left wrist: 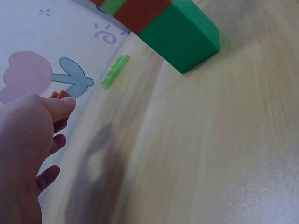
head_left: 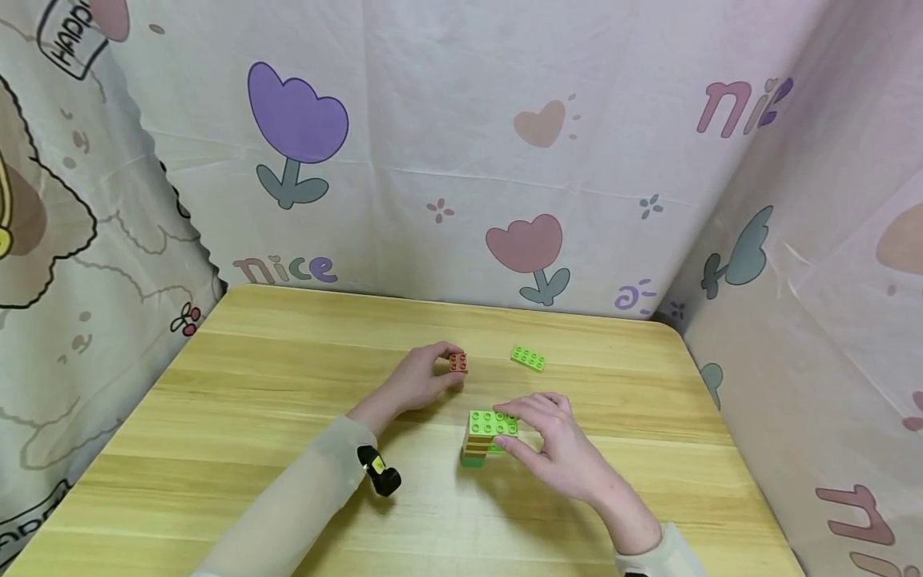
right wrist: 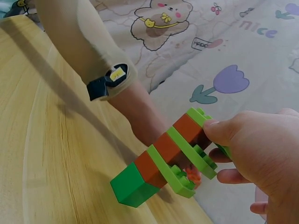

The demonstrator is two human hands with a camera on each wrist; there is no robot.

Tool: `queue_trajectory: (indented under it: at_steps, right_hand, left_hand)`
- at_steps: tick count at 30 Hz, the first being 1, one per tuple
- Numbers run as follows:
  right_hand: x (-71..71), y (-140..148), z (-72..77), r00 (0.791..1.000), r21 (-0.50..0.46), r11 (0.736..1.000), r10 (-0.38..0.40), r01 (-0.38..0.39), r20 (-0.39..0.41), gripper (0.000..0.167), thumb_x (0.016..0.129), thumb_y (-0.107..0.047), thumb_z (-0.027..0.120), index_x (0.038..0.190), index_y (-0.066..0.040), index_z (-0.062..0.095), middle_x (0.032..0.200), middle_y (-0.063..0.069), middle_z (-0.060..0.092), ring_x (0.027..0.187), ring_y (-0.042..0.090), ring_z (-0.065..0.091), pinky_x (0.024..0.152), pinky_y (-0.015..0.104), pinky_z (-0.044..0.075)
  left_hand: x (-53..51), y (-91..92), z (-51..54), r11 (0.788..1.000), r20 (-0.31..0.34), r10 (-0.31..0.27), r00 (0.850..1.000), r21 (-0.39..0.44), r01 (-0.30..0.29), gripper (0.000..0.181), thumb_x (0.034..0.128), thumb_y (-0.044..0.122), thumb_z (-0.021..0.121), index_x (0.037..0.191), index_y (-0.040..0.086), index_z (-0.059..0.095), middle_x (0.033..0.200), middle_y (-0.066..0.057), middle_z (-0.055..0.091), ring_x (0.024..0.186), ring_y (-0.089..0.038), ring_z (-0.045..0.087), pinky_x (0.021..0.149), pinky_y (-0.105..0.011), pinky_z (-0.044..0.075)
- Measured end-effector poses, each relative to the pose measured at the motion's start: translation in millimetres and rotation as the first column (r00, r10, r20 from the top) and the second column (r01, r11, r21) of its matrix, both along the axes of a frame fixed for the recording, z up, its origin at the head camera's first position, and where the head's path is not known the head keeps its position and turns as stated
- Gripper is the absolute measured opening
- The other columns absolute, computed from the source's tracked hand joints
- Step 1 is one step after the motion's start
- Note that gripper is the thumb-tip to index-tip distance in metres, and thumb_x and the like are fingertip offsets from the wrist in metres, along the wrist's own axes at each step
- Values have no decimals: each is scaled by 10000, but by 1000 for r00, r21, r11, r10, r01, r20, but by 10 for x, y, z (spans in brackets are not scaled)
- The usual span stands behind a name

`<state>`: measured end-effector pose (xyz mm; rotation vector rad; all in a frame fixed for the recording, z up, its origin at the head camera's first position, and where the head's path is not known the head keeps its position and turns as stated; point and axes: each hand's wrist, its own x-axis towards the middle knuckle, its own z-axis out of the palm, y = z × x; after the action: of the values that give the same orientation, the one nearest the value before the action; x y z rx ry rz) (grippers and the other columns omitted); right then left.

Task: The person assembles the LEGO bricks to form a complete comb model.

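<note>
A stack of bricks (head_left: 479, 437) stands on the table, dark green at its base, with orange-brown bricks and light green plates alternating above, as the right wrist view shows. My right hand (head_left: 555, 445) has its thumb and fingers at the right end of the top light green plate (head_left: 485, 422), pinching it. Farther back, my left hand (head_left: 418, 378) pinches a small orange-brown brick (head_left: 458, 363) between thumb and finger. In the left wrist view that brick (left wrist: 60, 123) is partly hidden behind the thumb of my left hand (left wrist: 23, 144).
A loose light green plate (head_left: 529, 358) lies on the wooden table (head_left: 288, 336), behind the stack and to the right of the left hand. A printed cloth (head_left: 433, 120) hangs behind the table's back edge and along both sides.
</note>
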<state>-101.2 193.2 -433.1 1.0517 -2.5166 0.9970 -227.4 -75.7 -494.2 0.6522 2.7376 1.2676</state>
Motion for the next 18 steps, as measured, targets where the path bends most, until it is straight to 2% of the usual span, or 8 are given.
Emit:
queue_trajectory:
  at_steps: [5,9,18]
  right_hand:
    - [-3,-3,-15,1000,-2,1000,0,0,-8,376,977,-261,788,1331,-165,707,1248,-120,718,1156,114,641,1077,548,332]
    - [-2,-3,-11,1000,-3,1000,-1,1,-9,372,977,-255,788,1325,-151,710,1246,-118,719,1156,120,642,1073,556,331]
    - [-8,1,-4,1000,2,1000,1,-1,-8,387,973,-276,791,1328,-147,709,1253,-117,717,1167,117,638,1083,548,327]
  left_hand:
    - [105,-8,135,999,-16,-10,1000,41,11,473,1007,351,756,1428,167,642,1332,-5,693,1304,-262,601,1147,-552,410]
    - [201,-1,256,998,-33,-32,999,54,33,494,1011,372,746,1443,157,637,1333,3,690,1295,-246,602,1121,-524,443]
    - [383,3,476,994,-125,-75,989,70,84,444,973,360,796,1364,178,691,1253,32,699,1204,-196,630,1079,-491,477]
